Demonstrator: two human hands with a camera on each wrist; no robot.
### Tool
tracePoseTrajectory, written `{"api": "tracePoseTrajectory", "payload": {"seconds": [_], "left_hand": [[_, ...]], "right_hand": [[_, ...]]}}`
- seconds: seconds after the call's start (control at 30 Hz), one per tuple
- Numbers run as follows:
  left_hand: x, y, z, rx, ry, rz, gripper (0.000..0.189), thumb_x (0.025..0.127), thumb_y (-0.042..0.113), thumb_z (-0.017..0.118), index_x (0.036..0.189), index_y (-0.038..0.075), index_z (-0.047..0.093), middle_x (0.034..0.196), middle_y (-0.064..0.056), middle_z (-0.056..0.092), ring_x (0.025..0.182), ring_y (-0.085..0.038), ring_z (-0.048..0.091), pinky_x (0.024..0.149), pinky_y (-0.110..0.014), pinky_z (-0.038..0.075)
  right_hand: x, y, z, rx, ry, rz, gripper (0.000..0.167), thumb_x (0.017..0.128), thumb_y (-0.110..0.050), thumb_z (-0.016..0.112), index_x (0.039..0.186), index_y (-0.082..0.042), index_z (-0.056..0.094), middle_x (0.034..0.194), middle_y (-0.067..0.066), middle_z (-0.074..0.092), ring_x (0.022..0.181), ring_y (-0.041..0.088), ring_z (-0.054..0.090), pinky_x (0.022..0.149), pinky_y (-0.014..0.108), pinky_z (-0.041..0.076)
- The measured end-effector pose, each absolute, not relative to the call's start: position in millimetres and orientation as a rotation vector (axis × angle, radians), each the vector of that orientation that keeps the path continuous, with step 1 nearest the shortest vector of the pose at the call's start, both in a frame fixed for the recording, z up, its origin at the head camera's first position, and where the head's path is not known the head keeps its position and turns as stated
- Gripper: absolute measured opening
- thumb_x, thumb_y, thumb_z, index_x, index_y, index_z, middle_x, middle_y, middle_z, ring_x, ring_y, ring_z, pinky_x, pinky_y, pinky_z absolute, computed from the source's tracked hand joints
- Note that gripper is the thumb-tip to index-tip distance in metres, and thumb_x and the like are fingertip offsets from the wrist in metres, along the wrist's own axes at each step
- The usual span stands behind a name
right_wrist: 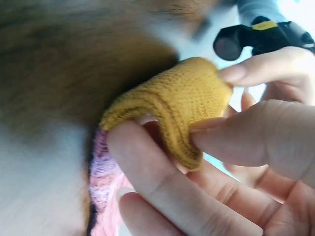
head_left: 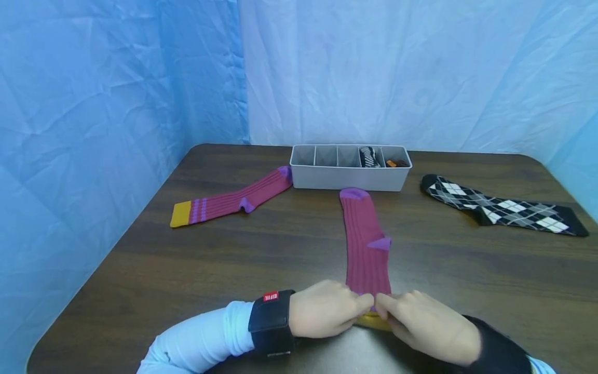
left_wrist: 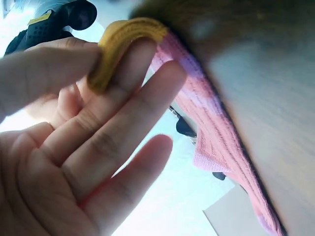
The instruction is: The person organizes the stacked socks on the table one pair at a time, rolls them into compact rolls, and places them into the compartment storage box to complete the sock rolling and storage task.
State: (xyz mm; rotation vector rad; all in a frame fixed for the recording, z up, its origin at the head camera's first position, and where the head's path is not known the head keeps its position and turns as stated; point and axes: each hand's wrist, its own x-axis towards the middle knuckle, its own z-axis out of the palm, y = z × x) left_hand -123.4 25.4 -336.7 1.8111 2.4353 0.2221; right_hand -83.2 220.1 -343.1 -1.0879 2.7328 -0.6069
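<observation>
A ribbed raspberry-pink sock (head_left: pixel 366 249) lies lengthwise on a dark wood-grain table (head_left: pixel 210 275), its rounded lilac toe (head_left: pixel 353 193) near a smooth, grey, divided box (head_left: pixel 348 179); its soft mustard knit cuff (right_wrist: pixel 192 88), bent into a curve, is pinched at either side by the left hand (head_left: pixel 329 309) and right hand (head_left: pixel 427 324), thumbs pressed to fingers with only fabric between; a matching sock (head_left: pixel 233 200) lies flat to the left; a diamond-patterned black, grey and white sock (head_left: pixel 504 208) lies at right.
</observation>
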Motion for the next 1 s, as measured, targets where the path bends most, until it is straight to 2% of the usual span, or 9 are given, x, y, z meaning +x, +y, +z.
{"api": "tracePoseTrajectory", "payload": {"seconds": [0.17, 0.33, 0.43, 0.53, 0.7, 0.83, 1.0], "left_hand": [[-125.7, 22.9, -333.7, 1.704, 2.339, 0.339, 0.005, 0.086, 0.015, 0.047, 0.091, 0.015, 0.048, 0.066, 0.010, 0.051, 0.052, 0.005, 0.043, 0.052, -0.005, 0.033], [-130.1, 21.1, -334.4, 1.695, 2.354, 0.340, 0.007, 0.083, 0.015, 0.052, 0.090, 0.017, 0.053, 0.076, 0.010, 0.058, 0.063, 0.006, 0.049, 0.061, -0.005, 0.036], [-131.3, 20.2, -335.5, 1.731, 2.432, 0.224, 0.013, 0.080, 0.021, 0.056, 0.094, 0.020, 0.057, 0.083, 0.010, 0.057, 0.071, 0.003, 0.050, 0.061, -0.006, 0.035], [-131.5, 20.3, -336.3, 1.774, 2.523, 0.075, 0.018, 0.077, 0.030, 0.059, 0.094, 0.023, 0.060, 0.086, 0.009, 0.052, 0.075, -0.001, 0.047, 0.059, -0.009, 0.033], [-130.6, 22.3, -336.3, 1.796, 2.560, -0.067, 0.021, 0.073, 0.036, 0.062, 0.091, 0.024, 0.062, 0.085, 0.009, 0.051, 0.075, -0.003, 0.045, 0.058, -0.012, 0.033], [-129.5, 23.1, -336.8, 1.806, 2.556, -0.088, 0.023, 0.072, 0.035, 0.064, 0.091, 0.023, 0.061, 0.082, 0.011, 0.054, 0.074, -0.002, 0.048, 0.059, -0.013, 0.034], [-128.6, 23.3, -339.1, 1.842, 2.598, -0.068, 0.018, 0.073, 0.028, 0.062, 0.090, 0.021, 0.060, 0.079, 0.011, 0.056, 0.073, -0.002, 0.051, 0.060, -0.013, 0.035]], "right_hand": [[-83.8, 220.3, -339.9, -1.053, 2.625, -0.669, 0.016, 0.077, -0.007, 0.056, 0.077, -0.021, 0.050, 0.069, -0.016, 0.052, 0.053, -0.008, 0.040, 0.050, 0.013, 0.039], [-86.2, 220.0, -339.5, -1.035, 2.619, -0.650, 0.010, 0.078, -0.011, 0.056, 0.081, -0.020, 0.055, 0.076, -0.012, 0.056, 0.057, -0.009, 0.044, 0.054, 0.013, 0.042], [-87.7, 220.0, -340.0, -1.036, 2.667, -0.587, 0.010, 0.076, -0.016, 0.060, 0.085, -0.019, 0.058, 0.083, -0.010, 0.056, 0.064, -0.008, 0.049, 0.056, 0.014, 0.043], [-87.7, 220.0, -340.4, -1.041, 2.743, -0.496, 0.017, 0.071, -0.023, 0.064, 0.086, -0.020, 0.060, 0.089, -0.010, 0.052, 0.071, -0.004, 0.050, 0.060, 0.015, 0.044], [-87.4, 219.2, -341.4, -1.100, 2.821, -0.370, 0.024, 0.063, -0.027, 0.070, 0.083, -0.020, 0.059, 0.085, -0.013, 0.048, 0.071, -0.003, 0.045, 0.060, 0.017, 0.043], [-88.3, 218.2, -342.3, -1.099, 2.831, -0.328, 0.025, 0.062, -0.023, 0.070, 0.081, -0.020, 0.055, 0.081, -0.014, 0.051, 0.070, -0.003, 0.046, 0.060, 0.020, 0.043], [-87.9, 217.7, -343.5, -1.104, 2.861, -0.331, 0.021, 0.064, -0.016, 0.067, 0.081, -0.019, 0.054, 0.078, -0.013, 0.054, 0.068, -0.003, 0.048, 0.058, 0.020, 0.043]]}}
